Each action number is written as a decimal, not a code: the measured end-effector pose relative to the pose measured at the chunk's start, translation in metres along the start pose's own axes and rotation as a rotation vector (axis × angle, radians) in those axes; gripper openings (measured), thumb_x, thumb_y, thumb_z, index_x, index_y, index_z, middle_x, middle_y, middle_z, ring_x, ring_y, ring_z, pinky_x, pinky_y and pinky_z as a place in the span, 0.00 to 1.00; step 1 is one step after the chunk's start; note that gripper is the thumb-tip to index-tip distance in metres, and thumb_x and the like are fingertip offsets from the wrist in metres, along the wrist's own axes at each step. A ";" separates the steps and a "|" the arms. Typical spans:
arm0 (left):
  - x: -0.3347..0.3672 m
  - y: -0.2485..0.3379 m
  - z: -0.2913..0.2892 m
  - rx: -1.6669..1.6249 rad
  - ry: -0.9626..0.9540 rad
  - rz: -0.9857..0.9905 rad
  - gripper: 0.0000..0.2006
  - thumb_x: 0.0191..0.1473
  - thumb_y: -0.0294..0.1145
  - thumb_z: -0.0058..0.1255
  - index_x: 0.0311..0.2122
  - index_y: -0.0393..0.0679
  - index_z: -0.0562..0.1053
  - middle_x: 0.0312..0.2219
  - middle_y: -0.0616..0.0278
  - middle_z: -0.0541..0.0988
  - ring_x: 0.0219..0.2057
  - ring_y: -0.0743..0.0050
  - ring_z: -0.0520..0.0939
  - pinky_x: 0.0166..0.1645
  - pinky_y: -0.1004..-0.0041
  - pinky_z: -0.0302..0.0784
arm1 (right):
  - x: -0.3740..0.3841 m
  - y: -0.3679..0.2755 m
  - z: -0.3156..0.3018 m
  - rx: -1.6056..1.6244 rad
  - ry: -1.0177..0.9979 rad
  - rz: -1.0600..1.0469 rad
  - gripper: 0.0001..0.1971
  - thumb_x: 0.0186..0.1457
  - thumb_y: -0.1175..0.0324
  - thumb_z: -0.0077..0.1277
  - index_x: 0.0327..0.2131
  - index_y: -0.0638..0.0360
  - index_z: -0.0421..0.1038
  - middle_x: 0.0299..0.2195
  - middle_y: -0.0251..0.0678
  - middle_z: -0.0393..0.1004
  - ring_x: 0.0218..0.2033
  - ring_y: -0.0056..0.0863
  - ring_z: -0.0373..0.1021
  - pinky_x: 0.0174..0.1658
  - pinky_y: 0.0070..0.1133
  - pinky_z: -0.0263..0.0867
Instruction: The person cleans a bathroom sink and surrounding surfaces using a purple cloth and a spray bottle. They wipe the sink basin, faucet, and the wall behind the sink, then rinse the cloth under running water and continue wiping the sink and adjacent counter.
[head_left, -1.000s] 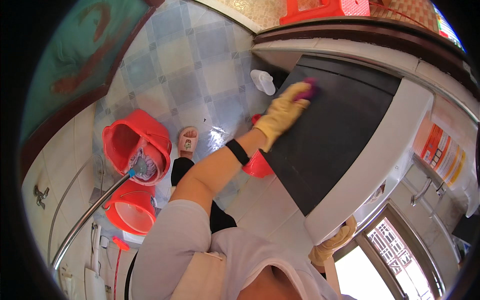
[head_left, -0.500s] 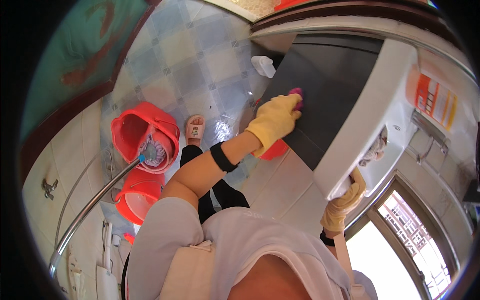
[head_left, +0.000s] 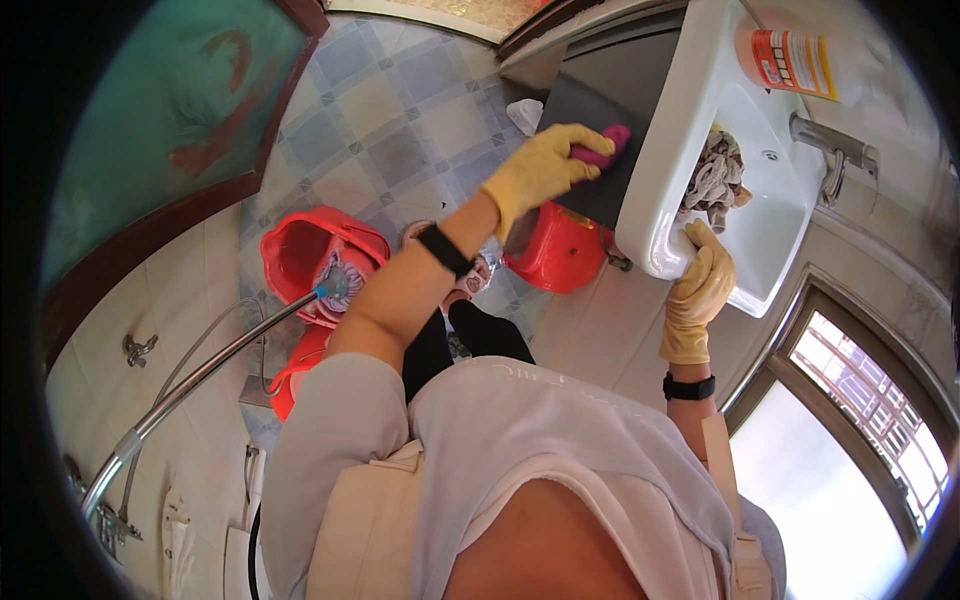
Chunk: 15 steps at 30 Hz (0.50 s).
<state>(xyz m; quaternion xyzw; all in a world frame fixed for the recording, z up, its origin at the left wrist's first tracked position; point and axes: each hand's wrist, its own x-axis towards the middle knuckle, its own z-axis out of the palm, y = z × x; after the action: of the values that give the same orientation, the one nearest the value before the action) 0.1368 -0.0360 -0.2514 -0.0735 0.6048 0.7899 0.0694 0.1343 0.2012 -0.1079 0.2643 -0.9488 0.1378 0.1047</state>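
Observation:
My left hand (head_left: 540, 170), in a yellow glove, is closed on a pink sponge (head_left: 605, 148). The sponge is at the dark grey cabinet front (head_left: 605, 100) under the white washbasin (head_left: 655, 225); whether it touches the panel is hard to tell. My right hand (head_left: 700, 290), also yellow-gloved, grips the near rim of the washbasin, its fingers bent over the edge. Inside the basin, beyond those fingers, lies a crumpled grey-brown rag (head_left: 715, 180).
A red bucket holds a mop head (head_left: 343, 285), its metal pole (head_left: 230, 353) slanting to the lower left. Other red buckets stand nearby, including one red bucket (head_left: 560, 250) below the cabinet. A labelled bottle (head_left: 795, 62) stands by the faucet (head_left: 835, 140). A white container (head_left: 524, 116) sits on the tiled floor.
My view has shifted, bringing more of the basin and rag into sight. My left hand, with the sponge, is now nearer the cabinet's lower edge. My right hand stays at the basin rim.

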 end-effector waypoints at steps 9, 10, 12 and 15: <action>-0.039 -0.120 0.065 -0.059 0.614 -0.030 0.16 0.58 0.29 0.52 0.52 0.49 0.71 0.50 0.49 0.75 0.54 0.55 0.75 0.53 0.65 0.73 | -0.007 -0.004 0.008 0.089 0.056 0.084 0.20 0.64 0.64 0.34 0.42 0.70 0.73 0.35 0.48 0.79 0.36 0.41 0.74 0.45 0.32 0.69; -0.031 -0.142 0.055 -0.071 0.605 -0.153 0.16 0.58 0.30 0.52 0.52 0.49 0.71 0.50 0.48 0.76 0.53 0.54 0.76 0.53 0.65 0.72 | -0.007 -0.003 0.010 0.099 0.069 0.080 0.20 0.64 0.64 0.33 0.43 0.70 0.73 0.36 0.48 0.78 0.36 0.41 0.74 0.45 0.32 0.69; -0.014 -0.183 0.034 -0.102 0.563 -0.400 0.16 0.58 0.33 0.52 0.52 0.49 0.71 0.48 0.48 0.77 0.52 0.53 0.76 0.53 0.66 0.71 | -0.009 -0.006 0.012 0.105 0.098 0.081 0.21 0.64 0.63 0.32 0.43 0.71 0.72 0.38 0.48 0.78 0.37 0.39 0.74 0.45 0.31 0.69; 0.012 -0.196 0.013 -0.010 0.614 -0.469 0.16 0.58 0.34 0.52 0.51 0.48 0.71 0.44 0.48 0.79 0.48 0.52 0.79 0.50 0.66 0.72 | -0.011 -0.005 0.012 0.101 0.029 0.127 0.22 0.65 0.63 0.30 0.44 0.71 0.71 0.40 0.49 0.76 0.38 0.38 0.73 0.46 0.30 0.69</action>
<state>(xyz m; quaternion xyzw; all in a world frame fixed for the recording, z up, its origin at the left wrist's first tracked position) 0.1632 0.0276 -0.4353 -0.4431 0.5605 0.6968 0.0636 0.1451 0.1986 -0.1210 0.2064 -0.9539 0.1957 0.0960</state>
